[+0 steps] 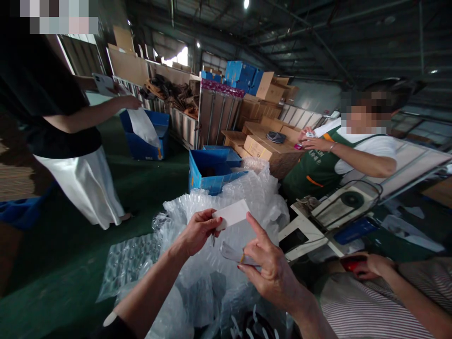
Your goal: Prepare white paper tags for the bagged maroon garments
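Observation:
My left hand pinches a blank white card by its left end. A small, thin metallic piece hangs just below those fingers; I cannot tell what it is. My right hand has its index finger stretched out, with the tip at the card's right corner. Its thumb and other fingers grip a stack of white cards with a yellowish band round it. Beneath both hands lies a large heap of clear air-cushion wrap.
Blue boxes stand beyond the heap, with cardboard cartons behind. A white machine frame is at right. One co-worker in a green apron stands there; another in stripes is near right. A person in black stands left.

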The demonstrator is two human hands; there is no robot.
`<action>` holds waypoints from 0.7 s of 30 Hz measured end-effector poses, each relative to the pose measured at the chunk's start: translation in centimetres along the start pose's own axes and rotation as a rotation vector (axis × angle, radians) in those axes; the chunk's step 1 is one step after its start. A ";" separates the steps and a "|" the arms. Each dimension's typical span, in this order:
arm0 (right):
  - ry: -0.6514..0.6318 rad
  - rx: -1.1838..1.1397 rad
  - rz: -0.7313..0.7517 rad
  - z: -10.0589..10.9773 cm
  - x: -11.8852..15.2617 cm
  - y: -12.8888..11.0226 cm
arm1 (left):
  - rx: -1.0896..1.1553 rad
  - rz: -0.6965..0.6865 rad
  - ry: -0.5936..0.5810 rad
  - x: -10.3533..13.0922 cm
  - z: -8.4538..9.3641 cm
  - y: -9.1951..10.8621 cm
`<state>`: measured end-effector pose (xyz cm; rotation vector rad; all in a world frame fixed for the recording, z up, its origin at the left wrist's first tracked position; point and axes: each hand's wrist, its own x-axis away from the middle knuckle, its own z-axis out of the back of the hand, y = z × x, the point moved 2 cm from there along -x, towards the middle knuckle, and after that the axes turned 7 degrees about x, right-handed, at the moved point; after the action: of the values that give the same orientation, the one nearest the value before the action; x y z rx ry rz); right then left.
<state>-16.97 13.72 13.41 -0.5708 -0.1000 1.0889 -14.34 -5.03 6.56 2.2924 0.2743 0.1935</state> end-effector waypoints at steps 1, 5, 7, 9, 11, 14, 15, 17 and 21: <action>0.020 -0.018 -0.028 0.2 0.0 0.1 | -0.010 -0.006 -0.007 0.0 0.0 -0.1; 0.065 -0.050 -0.087 0.4 -0.5 0.3 | -0.049 -0.019 -0.016 0.0 -0.3 -0.3; 0.059 -0.044 -0.079 0.2 -0.7 0.2 | -0.054 -0.014 -0.009 0.0 -0.2 -0.4; 0.078 -0.036 -0.075 0.0 -0.8 0.1 | -0.066 -0.016 -0.009 0.1 -0.1 -0.4; 0.118 -0.033 -0.094 -0.2 -0.8 0.1 | -0.084 -0.025 -0.014 0.3 0.2 -0.5; 0.131 -0.031 -0.118 -0.4 -0.8 0.1 | -0.093 -0.030 -0.009 0.6 0.5 -0.5; 0.119 -0.032 -0.108 -0.5 -0.8 0.0 | -0.089 -0.030 -0.002 0.7 0.6 -0.5; 0.104 -0.032 -0.094 -0.8 -0.9 -0.1 | -0.087 -0.025 0.017 1.0 0.7 -0.5; 0.079 -0.021 -0.094 -1.2 -0.7 -0.4 | -0.096 -0.026 0.057 1.3 0.8 -0.4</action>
<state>-16.54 12.47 12.70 -0.6218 -0.0691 0.9742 -12.92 -4.95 5.78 2.1893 0.3166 0.2538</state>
